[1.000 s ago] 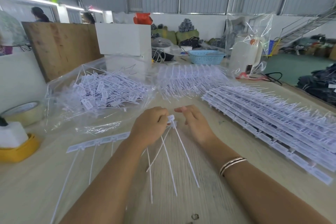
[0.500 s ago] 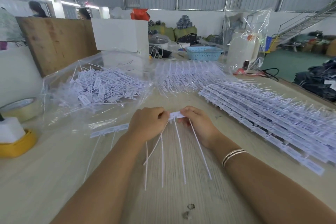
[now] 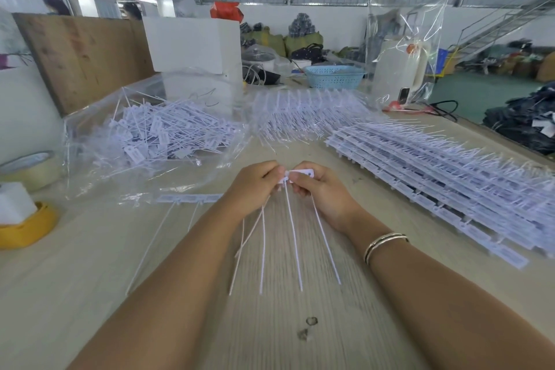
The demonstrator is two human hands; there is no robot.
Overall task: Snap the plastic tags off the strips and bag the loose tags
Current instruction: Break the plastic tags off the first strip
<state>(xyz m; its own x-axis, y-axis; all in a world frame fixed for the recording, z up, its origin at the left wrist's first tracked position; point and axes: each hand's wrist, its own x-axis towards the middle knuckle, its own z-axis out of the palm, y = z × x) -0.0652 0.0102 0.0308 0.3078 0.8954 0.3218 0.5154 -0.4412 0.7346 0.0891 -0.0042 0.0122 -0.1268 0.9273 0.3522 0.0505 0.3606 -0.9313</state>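
Above table centre, left hand [image 3: 255, 186] and right hand [image 3: 322, 189] still pinch strip [image 3: 300, 174], now closer together.

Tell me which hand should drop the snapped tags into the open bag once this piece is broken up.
Left, probably. The left hand is nearer the clear bag of loose tags at the table's left; the right hand would have to cross over, and the stacked strips lie on its side.
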